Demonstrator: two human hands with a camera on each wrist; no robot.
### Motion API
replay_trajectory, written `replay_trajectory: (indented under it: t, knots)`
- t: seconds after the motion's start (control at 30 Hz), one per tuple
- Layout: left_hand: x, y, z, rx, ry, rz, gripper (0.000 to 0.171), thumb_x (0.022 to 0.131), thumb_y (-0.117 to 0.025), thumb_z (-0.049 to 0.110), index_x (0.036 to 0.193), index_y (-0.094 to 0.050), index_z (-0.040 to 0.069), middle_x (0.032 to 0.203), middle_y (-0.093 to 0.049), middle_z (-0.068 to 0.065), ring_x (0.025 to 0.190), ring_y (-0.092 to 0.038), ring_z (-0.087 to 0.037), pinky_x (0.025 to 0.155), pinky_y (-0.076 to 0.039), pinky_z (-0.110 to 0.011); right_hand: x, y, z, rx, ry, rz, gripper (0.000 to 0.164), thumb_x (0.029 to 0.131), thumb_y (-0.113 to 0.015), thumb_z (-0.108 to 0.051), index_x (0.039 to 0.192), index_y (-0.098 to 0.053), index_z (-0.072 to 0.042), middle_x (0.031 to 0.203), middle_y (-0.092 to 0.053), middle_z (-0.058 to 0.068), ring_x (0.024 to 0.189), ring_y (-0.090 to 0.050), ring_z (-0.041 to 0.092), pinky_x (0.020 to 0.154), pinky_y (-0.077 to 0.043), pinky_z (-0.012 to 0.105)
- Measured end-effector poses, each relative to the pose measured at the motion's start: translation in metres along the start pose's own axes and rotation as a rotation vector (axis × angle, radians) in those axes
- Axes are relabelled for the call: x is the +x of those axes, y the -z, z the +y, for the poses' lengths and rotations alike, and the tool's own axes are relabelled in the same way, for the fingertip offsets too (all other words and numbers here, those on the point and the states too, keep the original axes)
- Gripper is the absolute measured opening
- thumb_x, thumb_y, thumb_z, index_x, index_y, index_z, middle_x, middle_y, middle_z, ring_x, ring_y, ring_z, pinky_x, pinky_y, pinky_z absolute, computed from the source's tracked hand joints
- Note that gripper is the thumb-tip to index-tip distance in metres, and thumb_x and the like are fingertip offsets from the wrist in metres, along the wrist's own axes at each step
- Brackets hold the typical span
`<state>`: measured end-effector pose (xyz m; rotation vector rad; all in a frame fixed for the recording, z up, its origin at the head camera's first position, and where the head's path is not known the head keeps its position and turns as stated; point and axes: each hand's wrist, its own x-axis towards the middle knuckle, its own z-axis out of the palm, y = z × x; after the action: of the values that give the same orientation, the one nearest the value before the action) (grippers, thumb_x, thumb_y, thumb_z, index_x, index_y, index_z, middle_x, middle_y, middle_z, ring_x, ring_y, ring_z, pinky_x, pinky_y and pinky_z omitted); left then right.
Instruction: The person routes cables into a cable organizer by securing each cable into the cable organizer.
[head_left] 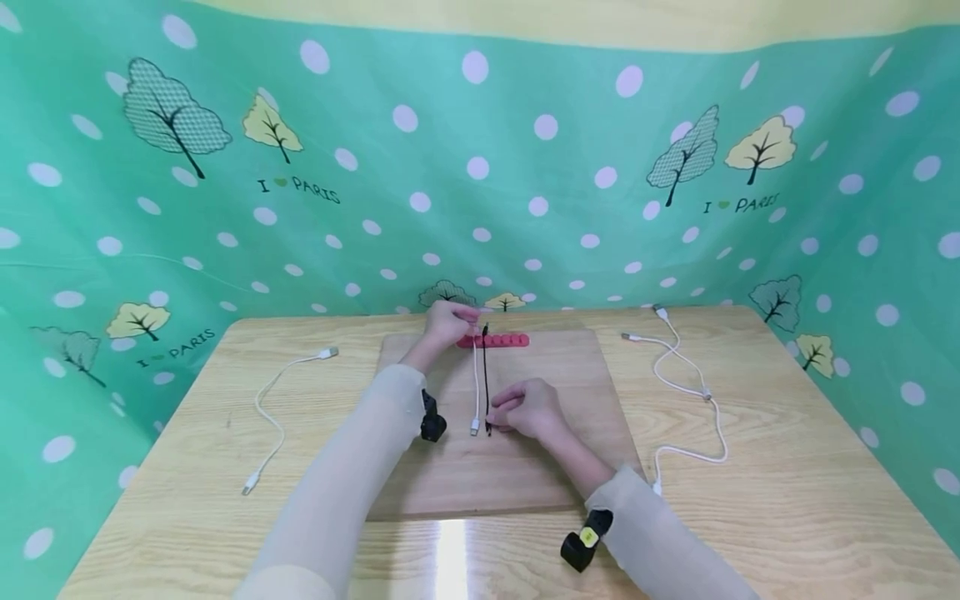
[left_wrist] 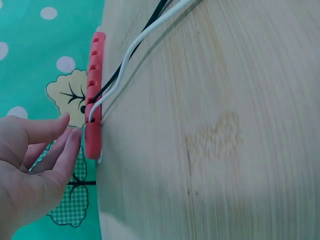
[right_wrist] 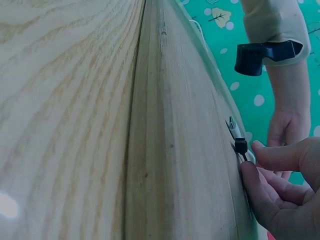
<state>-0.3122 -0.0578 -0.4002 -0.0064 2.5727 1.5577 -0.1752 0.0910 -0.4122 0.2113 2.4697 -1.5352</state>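
A red cable holder (head_left: 513, 340) with a row of slots lies along the far edge of a wooden board (head_left: 427, 492). A white cable (head_left: 476, 379) and a black cable (head_left: 486, 375) run side by side from it toward the near side. My left hand (head_left: 448, 323) is at the holder's left end; in the left wrist view its thumb and fingers are extended beside the holder, with nothing visible between them. My right hand (head_left: 534, 408) pinches the black cable close behind its near plug (right_wrist: 241, 145). Beside it lies the white cable's near plug (right_wrist: 235, 127).
Left of the board lies a white cable (head_left: 272, 442) on the table (head_left: 187, 533). More white cabling (head_left: 690, 392) lies curved on the right, one end close to the board's edge. A green dotted curtain (head_left: 480, 242) hangs behind. Each wrist carries a black camera (head_left: 432, 423).
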Motion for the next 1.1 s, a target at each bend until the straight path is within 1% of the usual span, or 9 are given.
replay_trajectory:
  t: [0.1, 0.2, 0.33, 0.43, 0.63, 0.87, 1.1]
  knots:
    - [-0.004, 0.005, 0.001, -0.015, -0.01, -0.004, 0.037, 0.077, -0.069, -0.008, 0.113, -0.069, 0.002, 0.114, -0.07, -0.016, 0.102, -0.069, -0.029, 0.085, -0.06, -0.03, 0.0, 0.001, 0.001, -0.037, 0.014, 0.01, 0.023, 0.071, -0.082, -0.006, 0.092, -0.074, -0.003, 0.077, -0.075, 0.009, 0.06, -0.068, 0.009, 0.059, -0.057, 0.021]
    - [-0.009, 0.01, 0.001, -0.005, -0.013, -0.008, 0.037, 0.079, -0.068, -0.006, 0.115, -0.068, 0.003, 0.117, -0.07, -0.016, 0.106, -0.067, -0.029, 0.089, -0.058, -0.032, 0.0, 0.002, 0.002, -0.053, 0.024, 0.005, 0.022, 0.072, -0.081, -0.007, 0.093, -0.074, -0.004, 0.079, -0.075, 0.007, 0.062, -0.067, 0.008, 0.06, -0.057, 0.021]
    - [-0.014, 0.017, 0.0, -0.013, 0.004, -0.008, 0.037, 0.081, -0.068, -0.003, 0.117, -0.067, 0.005, 0.12, -0.069, -0.014, 0.111, -0.065, -0.028, 0.095, -0.056, -0.032, 0.0, 0.004, 0.002, -0.047, 0.016, -0.001, 0.022, 0.073, -0.08, -0.007, 0.095, -0.074, -0.006, 0.083, -0.075, 0.007, 0.065, -0.067, 0.009, 0.06, -0.056, 0.021]
    - [-0.018, 0.022, -0.003, -0.035, 0.013, -0.002, 0.036, 0.082, -0.069, -0.002, 0.118, -0.066, 0.004, 0.119, -0.069, -0.015, 0.112, -0.065, -0.028, 0.098, -0.054, -0.032, -0.001, 0.004, 0.0, -0.039, 0.012, -0.003, 0.024, 0.074, -0.08, -0.008, 0.096, -0.074, -0.006, 0.086, -0.075, 0.006, 0.068, -0.067, 0.009, 0.059, -0.055, 0.022]
    - [-0.024, 0.033, -0.01, -0.074, 0.034, 0.019, 0.035, 0.083, -0.068, -0.002, 0.118, -0.066, 0.003, 0.119, -0.068, -0.016, 0.112, -0.065, -0.029, 0.098, -0.055, -0.031, -0.005, 0.004, -0.003, -0.019, 0.041, -0.006, 0.025, 0.074, -0.08, -0.006, 0.098, -0.073, -0.004, 0.088, -0.075, 0.011, 0.071, -0.069, 0.011, 0.062, -0.056, 0.022]
    - [-0.033, 0.047, -0.019, -0.097, 0.075, 0.028, 0.035, 0.083, -0.068, -0.001, 0.118, -0.066, 0.005, 0.12, -0.068, -0.017, 0.112, -0.066, -0.029, 0.094, -0.056, -0.032, -0.005, 0.0, -0.007, -0.008, 0.043, -0.028, 0.023, 0.076, -0.078, -0.008, 0.099, -0.073, -0.006, 0.091, -0.075, 0.01, 0.072, -0.069, 0.012, 0.065, -0.058, 0.024]
    - [-0.038, 0.062, -0.028, -0.073, 0.088, 0.049, 0.036, 0.084, -0.069, 0.002, 0.119, -0.066, 0.005, 0.123, -0.066, -0.017, 0.113, -0.065, -0.029, 0.094, -0.057, -0.032, -0.007, -0.007, -0.012, 0.014, 0.075, -0.05, 0.024, 0.078, -0.078, -0.008, 0.101, -0.072, -0.003, 0.093, -0.074, 0.011, 0.076, -0.069, 0.013, 0.069, -0.06, 0.025]
